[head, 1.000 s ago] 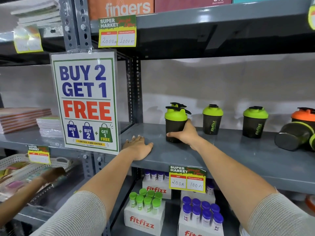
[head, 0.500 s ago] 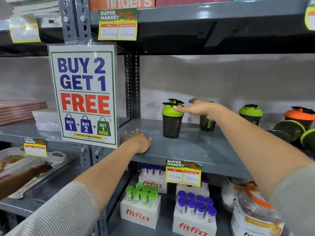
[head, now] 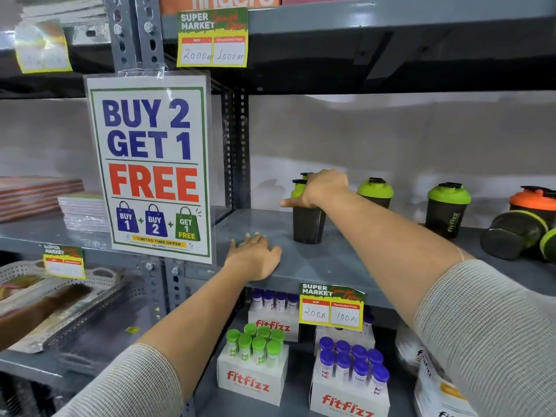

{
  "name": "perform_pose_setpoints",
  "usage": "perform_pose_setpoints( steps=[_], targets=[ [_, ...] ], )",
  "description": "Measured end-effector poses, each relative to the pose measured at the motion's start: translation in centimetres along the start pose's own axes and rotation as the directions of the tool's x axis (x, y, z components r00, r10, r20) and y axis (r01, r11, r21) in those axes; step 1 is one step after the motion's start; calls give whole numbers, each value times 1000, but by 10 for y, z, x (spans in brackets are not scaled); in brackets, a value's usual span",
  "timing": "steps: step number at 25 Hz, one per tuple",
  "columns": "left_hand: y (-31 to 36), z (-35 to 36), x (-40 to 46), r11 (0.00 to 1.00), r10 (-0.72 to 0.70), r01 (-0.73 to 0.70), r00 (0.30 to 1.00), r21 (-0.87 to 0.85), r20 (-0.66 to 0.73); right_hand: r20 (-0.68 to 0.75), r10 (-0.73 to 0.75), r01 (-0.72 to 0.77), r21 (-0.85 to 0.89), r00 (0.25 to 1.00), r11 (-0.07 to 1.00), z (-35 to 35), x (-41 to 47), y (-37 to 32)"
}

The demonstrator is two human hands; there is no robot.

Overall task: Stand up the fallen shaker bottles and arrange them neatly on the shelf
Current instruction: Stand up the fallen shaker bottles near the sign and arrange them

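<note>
R hand (head: 323,188) is wrapped over the lid of the upright shaker (head: 308,221) on the shelf (head: 331,263); L hand (head: 255,257) lies flat, holding nothing. A top-heavy grip (lid only) could tip it.

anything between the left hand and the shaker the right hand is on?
No. In the head view, only bare grey shelf separates the left hand from the shaker under the right hand.
</note>
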State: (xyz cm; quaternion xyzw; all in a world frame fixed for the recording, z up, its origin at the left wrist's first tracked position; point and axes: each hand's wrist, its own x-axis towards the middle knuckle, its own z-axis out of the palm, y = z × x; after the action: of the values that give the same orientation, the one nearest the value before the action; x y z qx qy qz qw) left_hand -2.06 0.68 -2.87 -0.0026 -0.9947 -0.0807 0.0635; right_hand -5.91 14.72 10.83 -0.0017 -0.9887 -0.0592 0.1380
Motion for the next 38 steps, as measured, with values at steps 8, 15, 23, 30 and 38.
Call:
perform_pose_setpoints(
  steps=[8, 15, 23, 30, 38],
  targets=[
    [-1, -1, -2, 1000, 9, -9, 1000, -20, -11, 27, -121, 89, 519, 992, 850, -2, 1, 29],
    [0, -2, -4, 1000, 1, -1, 1000, -25, 1, 2, -357, 244, 727, 934, 642, 0, 10, 59],
    [0, -4, -7, 1000, 7, -8, 1000, -22, -12, 25, -443, 280, 743, 896, 608, 15, 10, 67],
    [1, -4, -6, 1000, 1, -1, 1000, -18, -14, 24, -439, 249, 796, 898, 552, 20, 7, 71],
    [1, -5, -6, 1000, -1, 1, 1000, -22, -6, 68, -400, 250, 683, 914, 686, 23, 5, 70]
  ],
)
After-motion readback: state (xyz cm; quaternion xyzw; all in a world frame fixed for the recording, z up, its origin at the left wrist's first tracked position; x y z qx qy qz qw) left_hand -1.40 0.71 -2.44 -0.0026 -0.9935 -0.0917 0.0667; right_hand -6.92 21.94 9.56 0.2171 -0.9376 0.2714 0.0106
